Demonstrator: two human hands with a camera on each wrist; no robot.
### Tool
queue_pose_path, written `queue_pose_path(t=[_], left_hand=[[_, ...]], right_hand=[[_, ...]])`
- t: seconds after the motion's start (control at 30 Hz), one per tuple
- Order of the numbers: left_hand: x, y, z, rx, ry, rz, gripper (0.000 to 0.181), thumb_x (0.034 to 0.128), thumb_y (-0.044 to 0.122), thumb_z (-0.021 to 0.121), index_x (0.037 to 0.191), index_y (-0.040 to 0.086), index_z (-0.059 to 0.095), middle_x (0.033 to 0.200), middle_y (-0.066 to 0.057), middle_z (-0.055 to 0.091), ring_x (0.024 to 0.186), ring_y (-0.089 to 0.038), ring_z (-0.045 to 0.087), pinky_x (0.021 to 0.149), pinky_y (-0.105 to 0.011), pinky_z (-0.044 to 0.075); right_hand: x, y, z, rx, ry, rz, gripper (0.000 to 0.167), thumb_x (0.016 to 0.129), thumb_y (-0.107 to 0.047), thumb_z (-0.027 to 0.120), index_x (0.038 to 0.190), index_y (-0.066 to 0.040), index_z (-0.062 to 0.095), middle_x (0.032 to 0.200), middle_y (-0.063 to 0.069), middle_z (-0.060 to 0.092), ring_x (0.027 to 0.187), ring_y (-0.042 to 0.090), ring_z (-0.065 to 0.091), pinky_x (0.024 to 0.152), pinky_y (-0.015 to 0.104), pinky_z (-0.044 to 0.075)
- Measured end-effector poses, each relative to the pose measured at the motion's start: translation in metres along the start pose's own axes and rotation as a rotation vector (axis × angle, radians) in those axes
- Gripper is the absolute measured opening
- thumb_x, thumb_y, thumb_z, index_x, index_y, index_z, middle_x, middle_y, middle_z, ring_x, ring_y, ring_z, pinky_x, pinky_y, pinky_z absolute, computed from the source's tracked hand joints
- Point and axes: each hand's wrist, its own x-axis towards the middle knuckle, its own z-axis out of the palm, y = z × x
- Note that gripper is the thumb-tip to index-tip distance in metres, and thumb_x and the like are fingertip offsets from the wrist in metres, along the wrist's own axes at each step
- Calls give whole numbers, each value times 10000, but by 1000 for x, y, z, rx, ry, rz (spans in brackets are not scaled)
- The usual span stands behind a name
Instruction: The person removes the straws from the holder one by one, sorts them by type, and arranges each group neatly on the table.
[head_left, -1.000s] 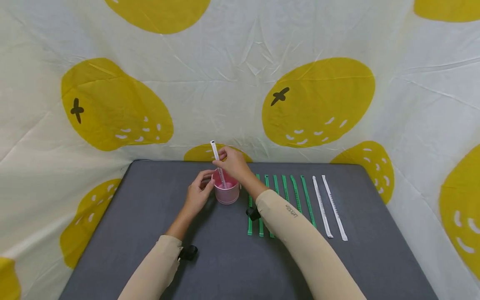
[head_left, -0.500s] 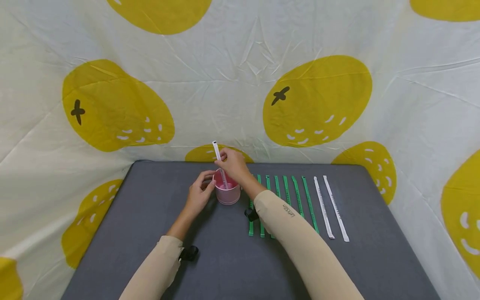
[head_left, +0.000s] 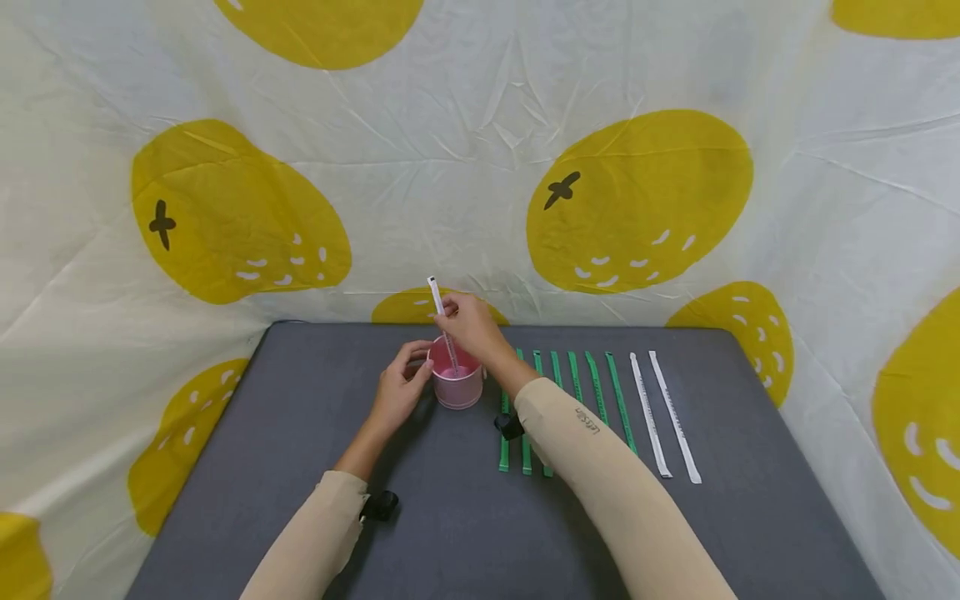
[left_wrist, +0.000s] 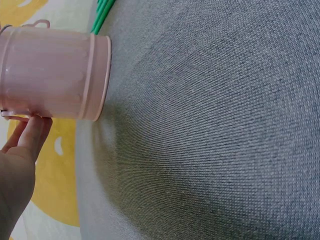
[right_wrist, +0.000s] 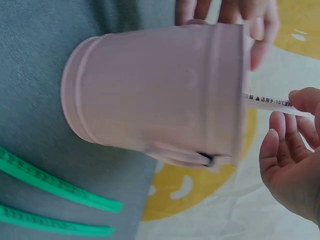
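A small pink bucket [head_left: 459, 392] with side handles stands upright on the dark grey table. My left hand [head_left: 397, 387] holds it by its left side, thumb near the rim; in the left wrist view the fingers [left_wrist: 33, 134] are at a side handle. Above the rim, my right hand [head_left: 471, 325] pinches a slim white wrapped straw [head_left: 436, 294] between thumb and fingers. This straw leans to the left, with its lower end inside the bucket. Printed lettering shows on the straw [right_wrist: 270, 102] in the right wrist view.
Several green wrapped straws [head_left: 620, 400] lie in a row right of the bucket, partly hidden under my right forearm. Two white wrapped straws [head_left: 675, 417] lie beyond them. A white cloth with yellow fruit prints [head_left: 480, 208] hangs behind the table [head_left: 450, 517].
The white straw stands very slightly higher in the bucket. Both hands keep nearly the same places and holds.
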Motion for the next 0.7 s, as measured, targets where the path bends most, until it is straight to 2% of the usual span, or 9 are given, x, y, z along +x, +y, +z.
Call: queue_pose_path(t=[0.1, 0.2, 0.37, 0.53, 0.7], left_hand=[[-1, -1, 2, -10, -6, 5, 341, 1011, 73, 643, 1350, 70, 606, 1291, -212, 675, 1146, -401, 687, 979, -497, 560], [-1, -2, 3, -15, 1, 3, 331, 1014, 81, 644, 1343, 75, 611, 1282, -186, 684, 1149, -384, 683, 995, -518, 546], [-1, -3, 3, 0, 10, 4, 327, 1015, 116, 655, 1340, 112, 622, 1278, -132, 694, 1150, -351, 689, 1005, -484, 550], [-1, -4, 3, 2, 14, 1, 333, 1008, 99, 663, 1339, 114, 632, 1278, -151, 696, 1137, -372, 698, 988, -481, 554], [-1, -4, 2, 0, 11, 4, 353, 1019, 134, 656, 1365, 79, 621, 1299, -196, 681, 1150, -423, 685, 995, -487, 547]], right_hand=[[-2, -4, -10, 65, -4, -14, 285, 960, -125, 712, 1212, 9, 706, 1034, 115, 735, 958, 244, 689, 861, 351, 579], [-2, -6, -20, 84, 9, -50, 290, 964, -124, 704, 1226, 2, 698, 1037, 122, 729, 969, 248, 688, 879, 350, 573], [-3, -9, -35, 119, 40, -96, 275, 977, -142, 705, 1227, -30, 708, 1051, 115, 735, 977, 247, 696, 869, 350, 577], [-6, -10, -48, 188, 50, -110, 261, 991, -167, 703, 1236, -78, 713, 1057, 91, 719, 991, 238, 679, 857, 347, 576], [-9, -11, -62, 204, 72, -131, 272, 1013, -181, 673, 1268, -94, 708, 1070, 90, 722, 1004, 238, 676, 824, 354, 564]])
